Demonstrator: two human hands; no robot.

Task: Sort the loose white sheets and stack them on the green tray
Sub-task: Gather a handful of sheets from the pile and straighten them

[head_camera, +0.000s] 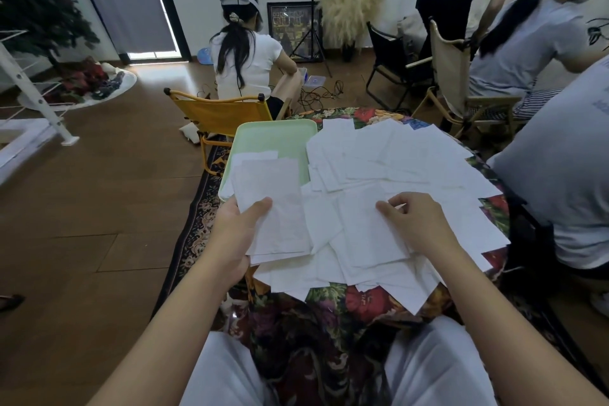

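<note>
Several loose white sheets [392, 158] lie spread and overlapping across a small table with a dark floral cloth [336, 300]. A pale green tray [273, 135] sits at the table's far left, with a white sheet [253, 156] lying in it. My left hand [237, 234] grips a small stack of white sheets [276, 204] by its left edge, thumb on top, held over the tray's near end. My right hand [415, 221] has curled fingers pinching the upper corner of one loose sheet [365, 227] lying on the pile.
A yellow folding chair [217, 112] stands just beyond the tray, with a seated person behind it. Another person's body [560, 168] leans close against the table's right side. More chairs and people fill the far right. Wooden floor lies to the left.
</note>
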